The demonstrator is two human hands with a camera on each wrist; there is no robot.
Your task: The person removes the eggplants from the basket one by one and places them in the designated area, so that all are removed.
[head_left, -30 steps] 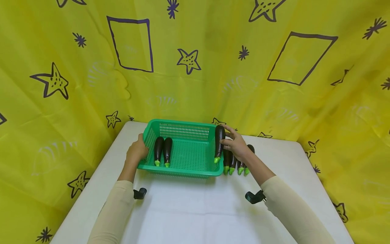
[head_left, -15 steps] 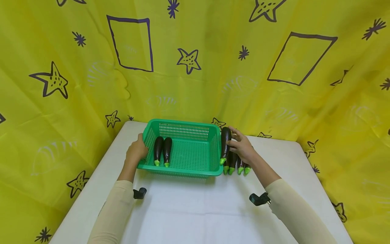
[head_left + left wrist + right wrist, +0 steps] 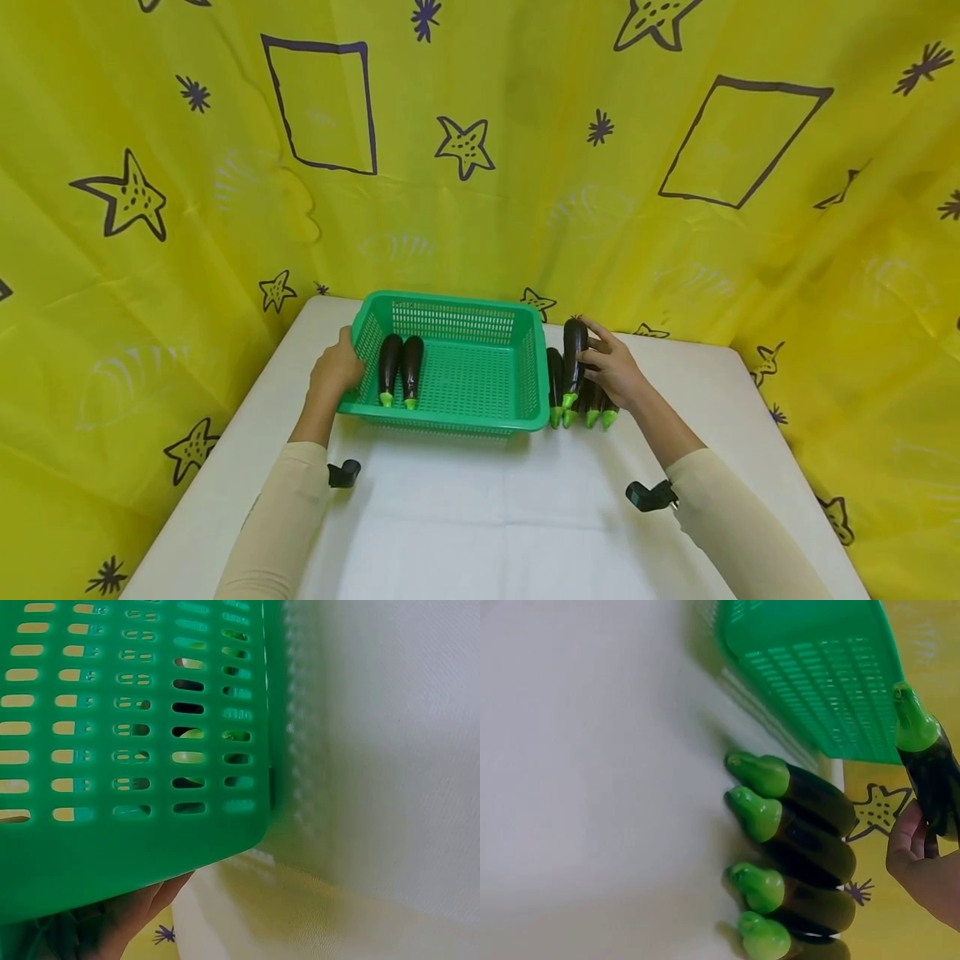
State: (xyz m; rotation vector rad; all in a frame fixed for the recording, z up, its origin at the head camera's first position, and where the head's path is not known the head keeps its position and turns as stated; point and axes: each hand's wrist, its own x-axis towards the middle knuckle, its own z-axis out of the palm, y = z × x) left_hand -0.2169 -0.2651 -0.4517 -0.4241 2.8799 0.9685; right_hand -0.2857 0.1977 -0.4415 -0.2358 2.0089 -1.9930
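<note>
My right hand (image 3: 613,367) pinches a dark eggplant (image 3: 574,358) with a green stem end, raised above a row of several more eggplants (image 3: 810,847) on the table. In the right wrist view the held eggplant (image 3: 930,769) is off the table, beside the basket's wall. A green plastic basket (image 3: 465,423) with slotted walls stands left of the row. Inside it, near its left end, lie two eggplants (image 3: 389,367). My left hand (image 3: 337,367) grips the basket's left rim; in the left wrist view the basket wall (image 3: 150,847) hides most of that hand.
A white-covered table (image 3: 465,517) carries everything. Close behind it and along both sides hangs a yellow curtain (image 3: 510,225) with stars and squares drawn on it. Black wrist cameras (image 3: 651,496) stick out near the sleeves.
My right hand has carried the eggplant rightward, from over the basket's right rim to above the row outside. The left hand and the basket have stayed in place.
</note>
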